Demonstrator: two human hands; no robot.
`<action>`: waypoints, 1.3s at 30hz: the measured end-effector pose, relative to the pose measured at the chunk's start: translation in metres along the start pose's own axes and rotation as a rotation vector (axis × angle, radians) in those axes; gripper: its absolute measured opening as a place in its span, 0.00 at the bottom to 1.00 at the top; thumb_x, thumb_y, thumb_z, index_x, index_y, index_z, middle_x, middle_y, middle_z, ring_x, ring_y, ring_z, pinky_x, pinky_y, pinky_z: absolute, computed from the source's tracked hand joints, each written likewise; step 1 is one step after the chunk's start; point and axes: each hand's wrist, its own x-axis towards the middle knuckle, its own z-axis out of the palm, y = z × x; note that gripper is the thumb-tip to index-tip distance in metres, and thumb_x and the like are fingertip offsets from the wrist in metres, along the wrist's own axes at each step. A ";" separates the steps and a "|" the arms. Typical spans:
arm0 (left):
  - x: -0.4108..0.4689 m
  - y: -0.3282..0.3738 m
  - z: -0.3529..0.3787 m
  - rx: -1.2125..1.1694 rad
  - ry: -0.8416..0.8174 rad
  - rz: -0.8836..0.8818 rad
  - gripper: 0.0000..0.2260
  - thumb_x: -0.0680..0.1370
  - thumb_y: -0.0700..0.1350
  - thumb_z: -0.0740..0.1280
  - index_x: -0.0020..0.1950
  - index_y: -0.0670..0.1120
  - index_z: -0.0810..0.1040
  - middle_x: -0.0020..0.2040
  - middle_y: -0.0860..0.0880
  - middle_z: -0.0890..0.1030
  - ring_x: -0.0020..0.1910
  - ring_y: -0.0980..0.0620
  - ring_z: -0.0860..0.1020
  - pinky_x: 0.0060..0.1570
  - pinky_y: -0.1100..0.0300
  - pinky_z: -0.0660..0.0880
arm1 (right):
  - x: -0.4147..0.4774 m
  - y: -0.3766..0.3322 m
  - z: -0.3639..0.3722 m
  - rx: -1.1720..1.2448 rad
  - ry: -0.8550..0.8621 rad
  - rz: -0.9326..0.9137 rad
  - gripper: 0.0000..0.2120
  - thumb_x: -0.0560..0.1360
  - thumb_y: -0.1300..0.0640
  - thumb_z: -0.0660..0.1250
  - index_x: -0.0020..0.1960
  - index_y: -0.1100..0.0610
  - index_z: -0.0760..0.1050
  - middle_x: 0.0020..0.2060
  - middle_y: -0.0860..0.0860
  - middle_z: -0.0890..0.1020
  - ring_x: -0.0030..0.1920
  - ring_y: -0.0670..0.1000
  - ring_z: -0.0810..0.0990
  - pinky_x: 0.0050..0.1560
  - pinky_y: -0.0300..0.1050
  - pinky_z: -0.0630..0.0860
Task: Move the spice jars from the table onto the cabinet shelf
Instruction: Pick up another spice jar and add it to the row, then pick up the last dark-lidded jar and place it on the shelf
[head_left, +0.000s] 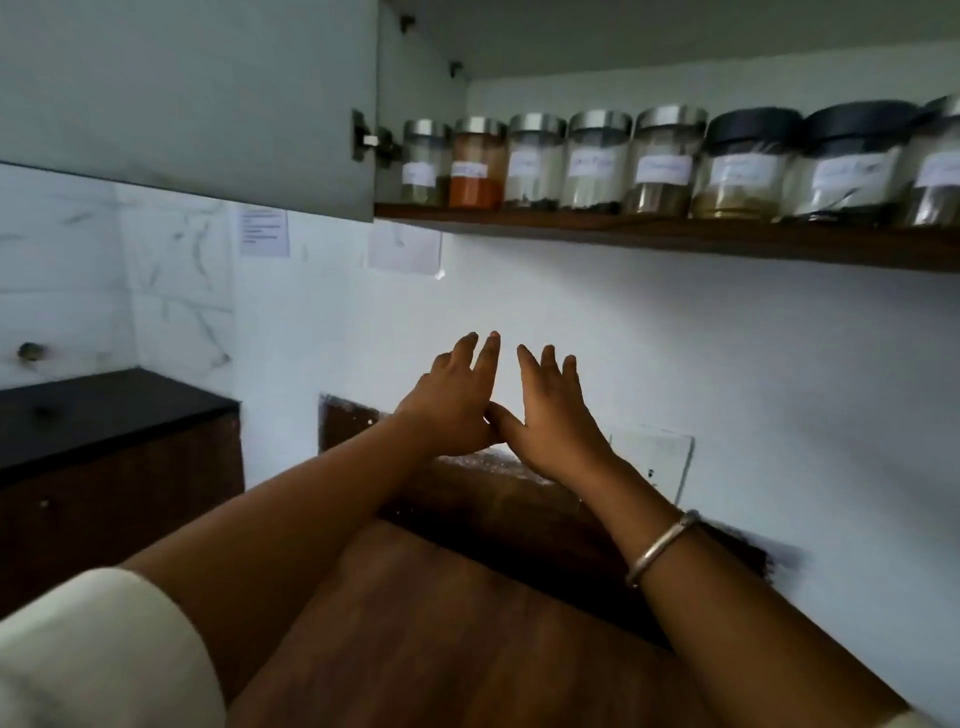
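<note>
Spice jars (597, 161) stand upright, long axis vert., lids up, in a row on cabinet shelf (675, 241), well above & apart from both grips. L grip (452, 410) & R grip (556, 421) hold nothing: fingers straight & spread, thumbs touching, raised over bench (467, 623). White labels (665, 169) on jars, writing too blurred to read.

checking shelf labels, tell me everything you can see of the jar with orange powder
The orange-powder jar is round and clear, glass-looking, with a shiny metal lid and a white label too blurred to read. Powder fills its lower part. It stands upright on the dark shelf, second from the left. Whether it touches its neighbours cannot be told.
</note>
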 end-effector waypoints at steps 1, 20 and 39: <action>-0.017 -0.016 -0.001 -0.003 -0.016 -0.036 0.44 0.72 0.51 0.68 0.76 0.45 0.40 0.76 0.39 0.47 0.74 0.37 0.54 0.69 0.43 0.62 | -0.004 -0.014 0.014 0.022 -0.031 -0.009 0.37 0.76 0.40 0.58 0.76 0.51 0.43 0.77 0.56 0.44 0.75 0.59 0.37 0.72 0.62 0.51; -0.205 -0.205 0.039 -0.049 -0.312 -0.376 0.44 0.72 0.60 0.66 0.76 0.51 0.40 0.77 0.43 0.49 0.74 0.37 0.52 0.69 0.42 0.59 | -0.057 -0.159 0.226 0.032 -0.420 -0.067 0.35 0.78 0.40 0.54 0.76 0.54 0.44 0.76 0.60 0.48 0.74 0.65 0.40 0.71 0.63 0.53; -0.082 -0.400 0.271 -0.180 -0.427 -0.355 0.42 0.74 0.58 0.64 0.76 0.49 0.39 0.77 0.45 0.49 0.75 0.42 0.52 0.72 0.49 0.54 | 0.080 -0.060 0.510 0.077 -0.490 0.127 0.40 0.75 0.35 0.54 0.76 0.53 0.40 0.76 0.60 0.47 0.75 0.64 0.41 0.73 0.58 0.47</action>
